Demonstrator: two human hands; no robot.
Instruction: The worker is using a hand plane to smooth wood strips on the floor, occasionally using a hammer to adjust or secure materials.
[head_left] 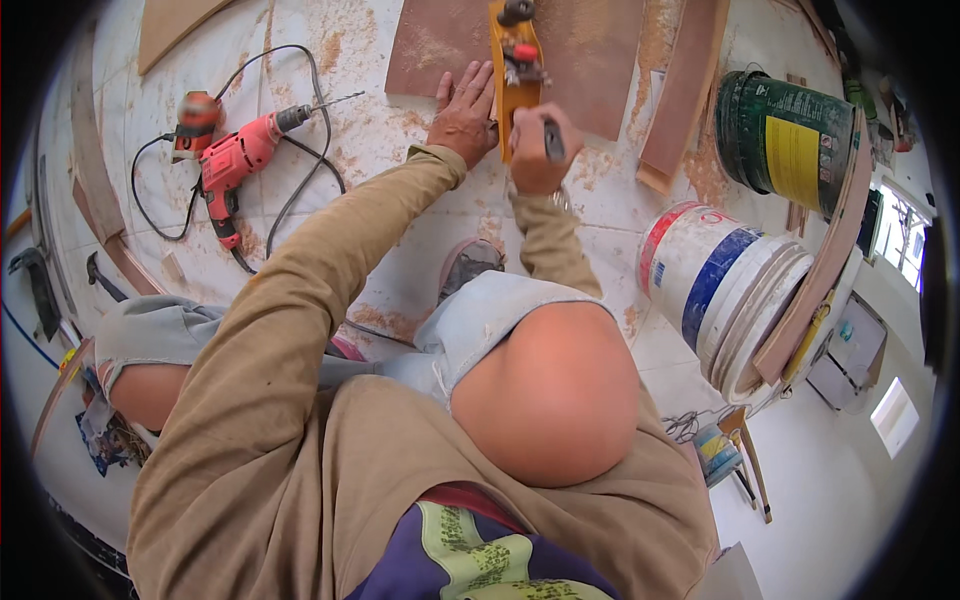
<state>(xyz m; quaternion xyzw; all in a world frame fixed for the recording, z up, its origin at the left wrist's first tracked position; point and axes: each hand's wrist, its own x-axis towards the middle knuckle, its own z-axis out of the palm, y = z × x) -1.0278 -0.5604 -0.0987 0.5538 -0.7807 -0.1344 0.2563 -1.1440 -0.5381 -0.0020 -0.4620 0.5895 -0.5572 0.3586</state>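
Note:
An orange hand plane [513, 92] with a dark front knob and a red part on top lies over a reddish-brown board [590, 70] on the floor. My right hand [543, 150] is wrapped round the plane's dark rear handle. Close to the plane's left side, my left hand [467, 115] rests flat with its fingers stretched over the near edge of the board. Nothing shows in its grasp, and its thumb side is partly hidden. Sawdust and shavings are scattered around the board.
To my left lie a red power drill [238, 160] with its bit and cord, a small red-orange power tool [197, 125] and a hammer [103, 277]. Wooden planks [688, 95] lie at the right, beside a green bucket [785, 140] and a white bucket [715, 280].

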